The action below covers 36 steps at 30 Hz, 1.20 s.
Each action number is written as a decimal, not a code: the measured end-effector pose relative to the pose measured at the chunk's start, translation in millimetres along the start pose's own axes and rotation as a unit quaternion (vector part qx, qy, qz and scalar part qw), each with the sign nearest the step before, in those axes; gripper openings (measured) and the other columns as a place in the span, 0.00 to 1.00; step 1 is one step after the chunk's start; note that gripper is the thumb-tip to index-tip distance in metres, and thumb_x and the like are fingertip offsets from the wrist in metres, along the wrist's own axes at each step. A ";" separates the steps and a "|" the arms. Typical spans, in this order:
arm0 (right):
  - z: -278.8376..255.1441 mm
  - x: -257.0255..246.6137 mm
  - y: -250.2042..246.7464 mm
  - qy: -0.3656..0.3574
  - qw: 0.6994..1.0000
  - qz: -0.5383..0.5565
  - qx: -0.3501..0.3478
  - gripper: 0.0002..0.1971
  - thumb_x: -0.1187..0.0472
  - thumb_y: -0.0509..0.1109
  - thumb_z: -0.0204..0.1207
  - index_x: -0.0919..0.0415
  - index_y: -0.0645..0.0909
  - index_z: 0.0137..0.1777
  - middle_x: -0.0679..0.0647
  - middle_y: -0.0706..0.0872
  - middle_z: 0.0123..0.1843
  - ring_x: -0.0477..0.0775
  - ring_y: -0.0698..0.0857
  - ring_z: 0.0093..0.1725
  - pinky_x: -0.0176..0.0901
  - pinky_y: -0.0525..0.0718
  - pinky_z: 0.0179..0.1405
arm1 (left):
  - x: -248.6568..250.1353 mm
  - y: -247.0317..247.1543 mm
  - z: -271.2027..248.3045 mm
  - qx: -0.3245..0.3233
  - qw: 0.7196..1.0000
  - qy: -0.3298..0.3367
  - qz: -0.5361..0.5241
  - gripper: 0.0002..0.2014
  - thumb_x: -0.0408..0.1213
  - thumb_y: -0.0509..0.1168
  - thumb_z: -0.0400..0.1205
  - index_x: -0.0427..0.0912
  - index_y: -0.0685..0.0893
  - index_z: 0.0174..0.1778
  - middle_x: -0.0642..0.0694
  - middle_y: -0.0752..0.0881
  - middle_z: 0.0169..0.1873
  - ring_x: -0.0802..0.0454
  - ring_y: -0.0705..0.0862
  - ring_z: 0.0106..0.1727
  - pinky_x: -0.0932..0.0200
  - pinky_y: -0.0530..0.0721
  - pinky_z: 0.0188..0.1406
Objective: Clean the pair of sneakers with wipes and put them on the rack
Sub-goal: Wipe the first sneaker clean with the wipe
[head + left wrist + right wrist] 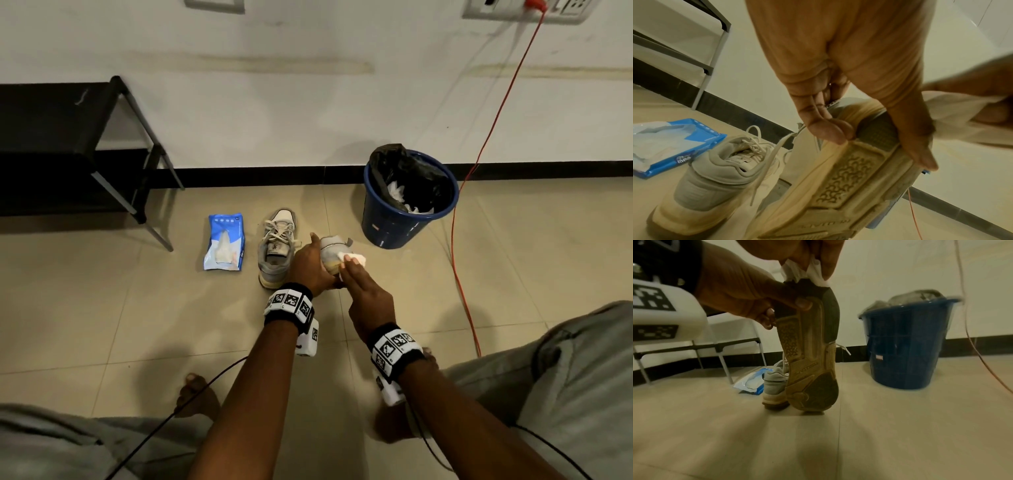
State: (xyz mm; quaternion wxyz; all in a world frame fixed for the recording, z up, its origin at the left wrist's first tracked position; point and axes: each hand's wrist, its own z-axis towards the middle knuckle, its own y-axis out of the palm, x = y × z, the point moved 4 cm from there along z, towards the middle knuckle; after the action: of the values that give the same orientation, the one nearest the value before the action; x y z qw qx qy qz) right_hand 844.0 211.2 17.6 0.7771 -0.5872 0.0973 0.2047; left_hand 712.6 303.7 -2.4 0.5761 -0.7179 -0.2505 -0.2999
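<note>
Your left hand (310,263) grips the upended sneaker (809,345); your right hand (368,298) pinches a wipe (354,257) against its toe. Heel barely rests on the floor, so hard rubbing could likely twist it loose.

The left hand (849,65) grips a sneaker (838,186) sole-up; its mate (715,175) stands on the floor (962,186) beside the wipes pack (674,142).

The head camera looked steeply down at the floor, facing the wall at twelve o'clock. Both wrist cameras sat low and close — each saw the held sneaker's (849,175) sole, the wipes pack (751,383) and the rack (51,144) at ten o'clock.
</note>
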 end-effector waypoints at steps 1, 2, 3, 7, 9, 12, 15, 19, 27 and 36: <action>3.9 1.1 0.9 -0.006 1.000 -0.010 -0.013 0.37 0.83 0.71 0.59 0.60 0.80 0.71 0.59 0.80 0.72 0.63 0.84 0.65 0.55 0.89 0.53 | -1.2 -1.6 2.0 0.004 1.000 -0.004 -0.010 0.68 0.63 0.83 0.57 0.33 0.56 0.85 0.37 0.79 0.72 0.40 0.77 0.73 0.47 0.78 0.71; 6.3 3.4 0.1 0.018 1.000 -0.003 -0.007 0.37 0.83 0.71 0.60 0.59 0.79 0.71 0.59 0.80 0.72 0.63 0.84 0.66 0.57 0.88 0.54 | -2.0 -2.4 1.6 0.007 1.000 -0.007 -0.014 0.68 0.64 0.82 0.57 0.32 0.56 0.85 0.36 0.79 0.72 0.39 0.77 0.73 0.47 0.78 0.71; 6.9 6.1 -0.9 0.042 0.999 0.001 -0.001 0.38 0.82 0.70 0.61 0.59 0.78 0.72 0.58 0.79 0.73 0.63 0.83 0.66 0.58 0.88 0.55 | -1.4 -2.9 0.7 0.009 1.000 -0.009 -0.007 0.68 0.65 0.82 0.57 0.32 0.55 0.85 0.36 0.79 0.72 0.39 0.77 0.73 0.48 0.77 0.72; 3.4 1.4 1.4 -0.040 0.999 -0.030 -0.016 0.35 0.81 0.67 0.62 0.61 0.78 0.72 0.59 0.79 0.73 0.64 0.83 0.67 0.54 0.88 0.52 | 1.0 -1.4 1.9 -0.001 1.000 -0.019 -0.006 0.64 0.60 0.81 0.63 0.33 0.54 0.86 0.35 0.77 0.74 0.39 0.75 0.74 0.48 0.75 0.73; 6.6 1.0 -0.6 0.000 1.000 -0.006 0.005 0.35 0.81 0.67 0.63 0.59 0.78 0.72 0.57 0.79 0.73 0.62 0.83 0.67 0.55 0.88 0.54 | 1.9 -0.6 1.3 0.004 1.000 -0.022 -0.008 0.65 0.62 0.80 0.61 0.33 0.55 0.85 0.36 0.78 0.71 0.39 0.77 0.72 0.46 0.78 0.71; 7.4 -4.1 3.2 -0.089 0.995 -0.045 -0.008 0.32 0.79 0.62 0.65 0.61 0.80 0.71 0.60 0.81 0.71 0.65 0.83 0.66 0.56 0.88 0.52 | 2.7 -0.8 2.0 0.002 1.000 -0.022 -0.020 0.56 0.54 0.78 0.70 0.32 0.55 0.85 0.34 0.79 0.71 0.39 0.77 0.72 0.47 0.77 0.72; 14.2 9.3 -3.2 0.002 1.000 -0.016 0.007 0.38 0.83 0.70 0.60 0.57 0.79 0.71 0.57 0.80 0.72 0.62 0.84 0.66 0.58 0.89 0.52 | 1.2 -2.5 1.2 0.001 1.000 -0.007 -0.001 0.67 0.66 0.80 0.57 0.34 0.57 0.85 0.37 0.80 0.70 0.40 0.79 0.71 0.46 0.80 0.69; 19.2 -0.2 -1.6 -0.079 0.995 -0.010 -0.055 0.33 0.78 0.73 0.64 0.55 0.80 0.70 0.57 0.82 0.70 0.63 0.85 0.63 0.56 0.88 0.54 | -2.6 1.6 -1.5 -0.008 1.000 0.004 0.002 0.61 0.55 0.83 0.63 0.35 0.58 0.85 0.37 0.80 0.71 0.40 0.78 0.72 0.48 0.78 0.72; 33.2 21.0 -6.6 -0.007 0.998 0.004 -0.059 0.25 0.68 0.71 0.75 0.53 0.78 0.72 0.54 0.81 0.71 0.60 0.84 0.65 0.51 0.83 0.65 | -22.8 10.5 -25.0 -0.023 1.000 -0.003 -0.004 0.72 0.59 0.87 0.49 0.40 0.55 0.86 0.42 0.76 0.75 0.44 0.75 0.74 0.47 0.79 0.72; 31.0 -7.4 7.6 -0.043 0.996 0.023 -0.068 0.33 0.65 0.83 0.61 0.56 0.81 0.69 0.57 0.83 0.69 0.62 0.89 0.56 0.51 0.87 0.53 | -19.9 6.9 -33.5 -0.024 1.000 0.003 -0.017 0.65 0.52 0.88 0.50 0.45 0.64 0.83 0.44 0.78 0.74 0.46 0.77 0.74 0.49 0.80 0.72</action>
State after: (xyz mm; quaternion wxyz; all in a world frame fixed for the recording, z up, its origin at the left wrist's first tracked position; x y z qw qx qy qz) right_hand 831.4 241.0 22.9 0.7338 -0.6271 0.0629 0.2538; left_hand 698.8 269.3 -16.1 0.5543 -0.7262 -0.2537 -0.3177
